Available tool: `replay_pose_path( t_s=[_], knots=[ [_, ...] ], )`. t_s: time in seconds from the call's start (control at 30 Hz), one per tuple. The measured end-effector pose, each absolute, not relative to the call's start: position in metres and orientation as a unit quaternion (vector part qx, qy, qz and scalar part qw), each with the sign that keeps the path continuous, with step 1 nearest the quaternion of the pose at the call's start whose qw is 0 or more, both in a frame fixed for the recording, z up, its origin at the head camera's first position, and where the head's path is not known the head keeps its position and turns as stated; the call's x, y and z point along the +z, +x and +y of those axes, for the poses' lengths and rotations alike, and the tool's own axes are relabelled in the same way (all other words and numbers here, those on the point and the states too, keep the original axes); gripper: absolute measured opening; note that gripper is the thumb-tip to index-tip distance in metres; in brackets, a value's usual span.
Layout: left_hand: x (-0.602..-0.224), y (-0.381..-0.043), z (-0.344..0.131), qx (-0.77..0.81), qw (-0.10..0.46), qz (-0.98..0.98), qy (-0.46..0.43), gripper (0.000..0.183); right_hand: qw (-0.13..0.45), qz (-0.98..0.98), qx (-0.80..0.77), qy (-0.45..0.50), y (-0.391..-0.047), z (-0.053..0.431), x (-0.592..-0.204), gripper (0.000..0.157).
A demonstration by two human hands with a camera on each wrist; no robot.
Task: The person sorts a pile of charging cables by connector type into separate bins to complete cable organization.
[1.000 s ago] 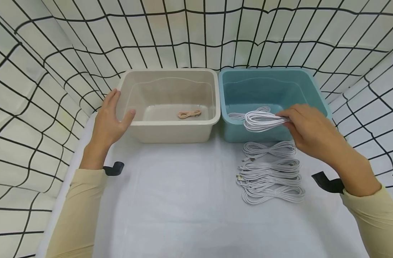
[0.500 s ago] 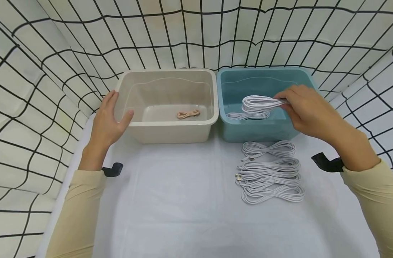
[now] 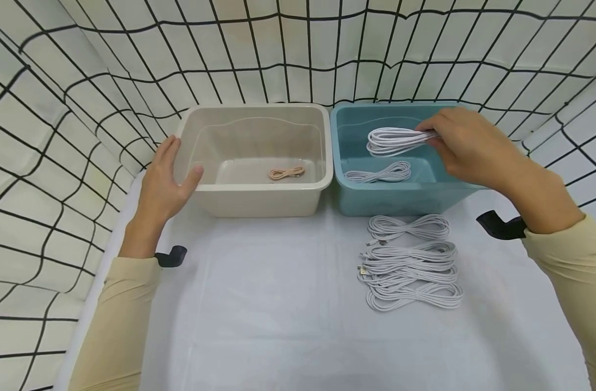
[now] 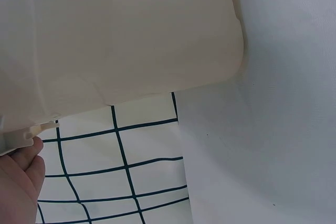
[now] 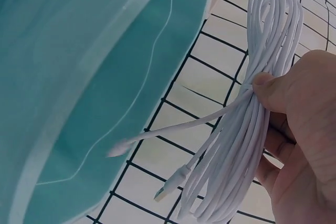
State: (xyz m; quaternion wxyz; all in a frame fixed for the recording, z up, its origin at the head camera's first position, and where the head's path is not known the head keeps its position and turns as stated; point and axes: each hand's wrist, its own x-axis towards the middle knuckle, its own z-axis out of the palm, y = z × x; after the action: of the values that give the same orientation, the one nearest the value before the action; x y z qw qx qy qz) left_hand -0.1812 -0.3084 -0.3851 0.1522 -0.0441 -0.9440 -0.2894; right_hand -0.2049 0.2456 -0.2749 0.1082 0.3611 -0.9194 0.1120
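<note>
My right hand (image 3: pixel 469 144) pinches a coiled white cable (image 3: pixel 395 141) above the blue bin (image 3: pixel 400 198). In the right wrist view the thumb presses the middle of the coiled bundle, and two loose ends with plugs (image 5: pixel 170 182) hang out. Below it, another coiled white cable (image 3: pixel 381 172) lies inside that bin. My left hand (image 3: pixel 163 187) rests at the left rim of the beige bin (image 3: pixel 258 201), fingers extended along the outside and thumb spread over the front corner. Its fingertips (image 4: pixel 37 150) touch the rim in the left wrist view. A small tan cable bundle (image 3: pixel 286 172) lies in the beige bin.
Several coiled white cables (image 3: pixel 410 266) lie in a column on the white cloth (image 3: pixel 268 304), in front of the blue bin. The two bins stand side by side. Black wire mesh (image 3: pixel 309 54) encloses the back and both sides.
My right hand has carried the white cable from the blue bin's front rim to farther back over its inside. The left hand has stayed in place.
</note>
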Motion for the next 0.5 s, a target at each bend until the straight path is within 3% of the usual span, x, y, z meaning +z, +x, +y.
replay_pose_path(
  t_s=[0.5],
  knots=[
    [-0.382,-0.179,-0.306,-0.289,0.152,-0.944,-0.044,0.083,0.07,-0.933,0.113,0.336,-0.24,0.237,-0.259,0.029]
  ],
)
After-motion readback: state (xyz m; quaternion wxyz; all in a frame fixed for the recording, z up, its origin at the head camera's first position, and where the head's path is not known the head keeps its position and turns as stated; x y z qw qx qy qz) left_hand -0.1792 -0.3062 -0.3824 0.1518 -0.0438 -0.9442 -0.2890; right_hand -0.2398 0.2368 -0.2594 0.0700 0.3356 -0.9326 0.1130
